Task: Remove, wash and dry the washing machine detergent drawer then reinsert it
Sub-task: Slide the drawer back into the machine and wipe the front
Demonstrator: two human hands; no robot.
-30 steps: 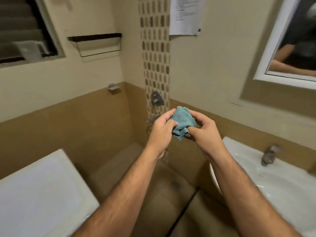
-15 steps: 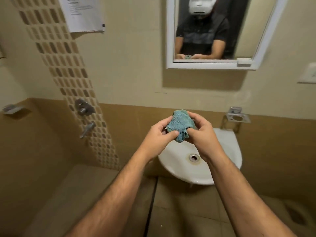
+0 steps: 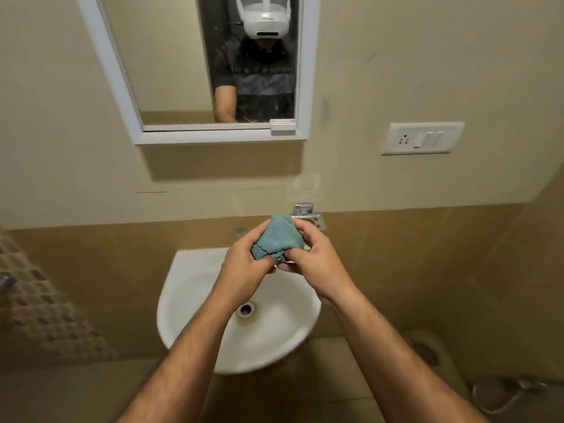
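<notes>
Two hands, the left hand and right hand, one blue cloth, one white sink, one mirror, one wall socket.

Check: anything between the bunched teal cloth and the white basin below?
Nothing visible. Both hands, left hand and right hand, grip the bunched teal cloth over the white ceramic basin; open air beneath.

Both forearms reaching forward, left hand and right hand meeting — fingers curled, gripping
</notes>
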